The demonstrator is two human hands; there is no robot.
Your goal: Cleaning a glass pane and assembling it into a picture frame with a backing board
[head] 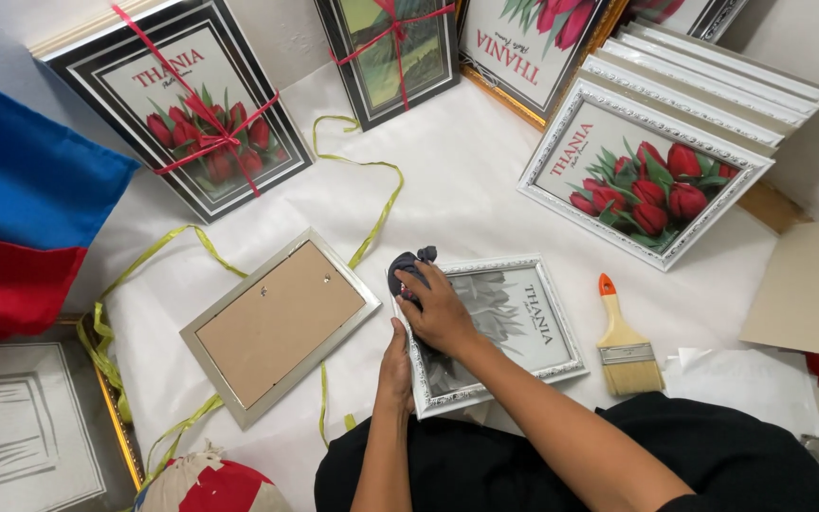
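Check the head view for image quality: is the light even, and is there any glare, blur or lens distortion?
Head view: soft, even light, with only faint shadows under the right hand and left hand; no strong glare on the silver frame being wiped with a dark cloth; the middle is sharp; wide-lens bending shows at the edges, as on the stacked white frames.

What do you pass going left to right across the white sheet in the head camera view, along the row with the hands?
Yellow-green ribbon → face-down frame → left hand → right hand on the silver frame → paintbrush → brown cardboard sheet.
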